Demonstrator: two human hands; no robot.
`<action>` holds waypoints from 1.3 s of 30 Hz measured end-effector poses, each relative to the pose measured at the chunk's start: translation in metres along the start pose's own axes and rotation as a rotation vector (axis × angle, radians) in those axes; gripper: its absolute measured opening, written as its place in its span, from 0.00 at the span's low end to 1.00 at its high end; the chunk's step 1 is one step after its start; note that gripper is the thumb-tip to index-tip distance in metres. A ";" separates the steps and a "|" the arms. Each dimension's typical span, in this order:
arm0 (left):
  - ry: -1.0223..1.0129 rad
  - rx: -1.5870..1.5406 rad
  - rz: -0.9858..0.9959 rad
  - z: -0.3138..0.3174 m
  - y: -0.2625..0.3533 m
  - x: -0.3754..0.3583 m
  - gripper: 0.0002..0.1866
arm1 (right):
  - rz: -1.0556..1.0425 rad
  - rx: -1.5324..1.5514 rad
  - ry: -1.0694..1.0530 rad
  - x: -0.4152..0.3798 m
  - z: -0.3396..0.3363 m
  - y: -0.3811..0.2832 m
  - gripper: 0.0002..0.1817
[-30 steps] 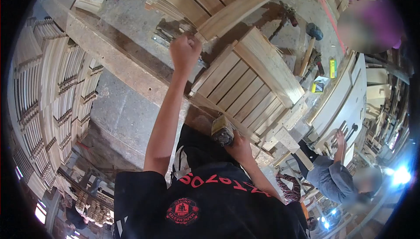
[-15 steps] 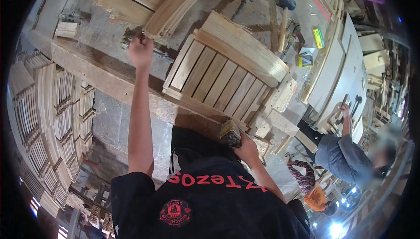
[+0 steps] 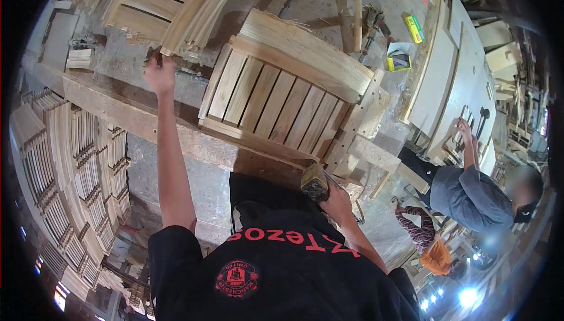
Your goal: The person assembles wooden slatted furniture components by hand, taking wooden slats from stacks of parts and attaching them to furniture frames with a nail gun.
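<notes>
My left hand (image 3: 159, 76) is closed at the near end of a stack of wooden strips (image 3: 197, 12), over dark metal hardware on the bench; whatever its fingers grip is hidden. Low by my waist, my right hand (image 3: 339, 204) is wrapped round a worn, block-shaped tool (image 3: 315, 182) with a yellowish face and dark sides. Between the hands lies a slatted wooden panel (image 3: 273, 100), its light slats side by side with narrow gaps. A wide board (image 3: 305, 53) runs along the panel's far side, and a wooden beam (image 3: 129, 106) forms the bench's near edge.
A black-headed mallet (image 3: 358, 15), a yellow-green box (image 3: 413, 29) and an open small box (image 3: 399, 56) lie on the bench. Slatted panels (image 3: 76, 156) are stacked at left. Two people work at right, one in a grey shirt (image 3: 464, 197).
The view has shifted, so the bench and panel appear farther up and left. My left hand stays closed by the strips' end, and my right hand still holds the block-shaped tool.
</notes>
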State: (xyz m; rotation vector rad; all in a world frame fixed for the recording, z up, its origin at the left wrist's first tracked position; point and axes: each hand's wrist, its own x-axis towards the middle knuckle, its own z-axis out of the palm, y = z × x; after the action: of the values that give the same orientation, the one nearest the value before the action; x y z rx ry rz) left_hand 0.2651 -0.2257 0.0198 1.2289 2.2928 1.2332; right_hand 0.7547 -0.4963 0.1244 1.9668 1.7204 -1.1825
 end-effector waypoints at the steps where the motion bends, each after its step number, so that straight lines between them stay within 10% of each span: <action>1: 0.007 0.013 -0.004 0.000 0.003 0.001 0.13 | 0.015 -0.002 -0.015 0.001 0.000 0.006 0.34; 23: 0.053 0.144 0.042 0.002 -0.006 0.002 0.16 | -0.113 0.026 0.257 -0.033 0.014 0.031 0.36; 39: 0.092 0.313 0.102 0.002 0.010 -0.002 0.14 | -0.235 -0.068 0.071 0.008 0.005 -0.059 0.34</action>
State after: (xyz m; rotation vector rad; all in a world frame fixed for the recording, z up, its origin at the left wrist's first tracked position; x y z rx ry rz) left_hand 0.2729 -0.2228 0.0258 1.4344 2.5944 1.0071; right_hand 0.6986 -0.4787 0.1331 1.8265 2.0452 -1.1205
